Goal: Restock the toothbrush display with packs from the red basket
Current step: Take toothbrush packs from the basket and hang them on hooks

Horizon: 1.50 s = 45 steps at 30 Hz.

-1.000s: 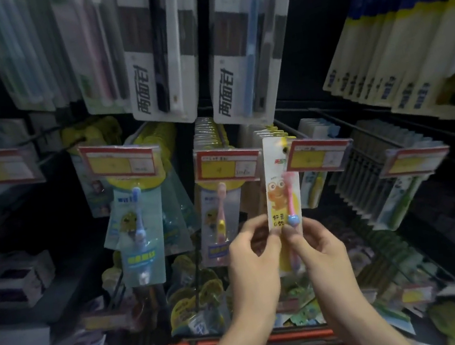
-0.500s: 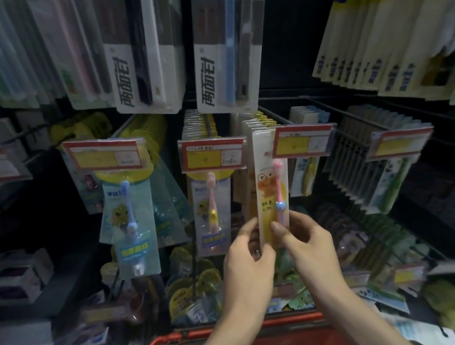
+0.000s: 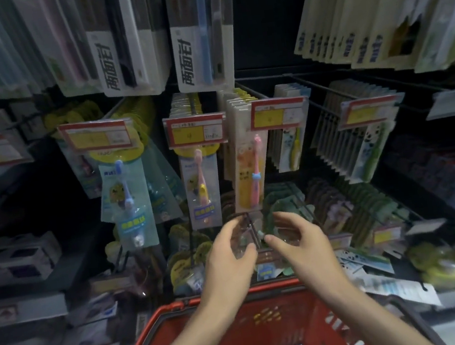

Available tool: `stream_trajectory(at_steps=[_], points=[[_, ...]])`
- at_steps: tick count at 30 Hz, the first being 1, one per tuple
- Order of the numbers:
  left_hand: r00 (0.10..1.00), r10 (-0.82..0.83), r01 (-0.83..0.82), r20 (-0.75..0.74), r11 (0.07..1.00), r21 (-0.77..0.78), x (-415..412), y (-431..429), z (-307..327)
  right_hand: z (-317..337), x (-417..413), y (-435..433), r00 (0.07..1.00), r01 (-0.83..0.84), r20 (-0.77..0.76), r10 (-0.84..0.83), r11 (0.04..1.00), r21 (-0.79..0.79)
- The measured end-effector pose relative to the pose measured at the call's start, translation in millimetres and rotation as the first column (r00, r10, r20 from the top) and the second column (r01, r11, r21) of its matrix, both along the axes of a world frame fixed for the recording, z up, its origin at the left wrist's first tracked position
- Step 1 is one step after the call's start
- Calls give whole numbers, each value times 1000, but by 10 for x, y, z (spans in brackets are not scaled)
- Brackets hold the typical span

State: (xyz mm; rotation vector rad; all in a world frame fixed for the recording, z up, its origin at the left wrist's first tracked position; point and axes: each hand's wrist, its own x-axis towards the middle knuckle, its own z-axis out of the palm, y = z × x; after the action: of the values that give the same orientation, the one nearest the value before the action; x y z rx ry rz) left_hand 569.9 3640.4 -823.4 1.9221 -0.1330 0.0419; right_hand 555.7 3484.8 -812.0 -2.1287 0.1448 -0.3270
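The pink toothbrush pack (image 3: 252, 169) hung on its hook under a blurred price tag (image 3: 278, 113). Just below it, the left hand (image 3: 231, 255) and the right hand (image 3: 299, 244) were spread, holding nothing. The white packs (image 3: 114, 65) above read "两面针". The red basket (image 3: 276, 285), near, was cut off.

toothbrush pack (image 3: 250, 169) hanging | left hand (image 3: 230, 261), right hand (image 3: 302, 245) loose below it

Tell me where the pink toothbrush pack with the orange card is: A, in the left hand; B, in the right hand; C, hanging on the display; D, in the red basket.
C: the pack hangs on the display, above the empty left hand and right hand.
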Motion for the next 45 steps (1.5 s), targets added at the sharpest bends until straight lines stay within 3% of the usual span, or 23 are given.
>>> stream_trajectory(at_steps=[5,9,13,17,20,24,32,37,41,45], points=[[991,-71,45,116,976,212,-295,245,-101,-65,-284,20,997,-73,-23,70,980,-187],[982,-135,67,130,898,434,-513,501,-258,-228,-462,74,979,-203,-92,183,924,-323],[966,-229,75,120,694,716,-675,834,-556,-595,-630,173,932,-347,-249,262,844,-408],[946,-311,58,95,449,891,-832,1173,-856,-1121,-847,244,832,-535,-443,335,697,-477],[946,-308,18,99,356,934,-899,1376,-1066,-1485,-993,295,755,-635,-558,345,597,-490],[974,-227,63,1,274,960,-952,1564,-1249,-1916,-1143,421,696,-679,-635,336,595,-429],[976,-207,122,-71,243,962,-1168,1639,-1449,-2417,-1369,592,604,-747,-719,344,560,-359],[983,-181,46,26,384,922,-1331,1703,-1466,-2531,-1419,730,532,-785,-771,350,545,-294],[988,-133,-2,80,505,863,-1407,1699,-1443,-2743,-1228,1122,412,-738,-878,243,654,-165],[989,-121,-6,86,548,836,-1401,1705,-1452,-3071,-1064,1541,251,-624,-956,152,780,-39]])
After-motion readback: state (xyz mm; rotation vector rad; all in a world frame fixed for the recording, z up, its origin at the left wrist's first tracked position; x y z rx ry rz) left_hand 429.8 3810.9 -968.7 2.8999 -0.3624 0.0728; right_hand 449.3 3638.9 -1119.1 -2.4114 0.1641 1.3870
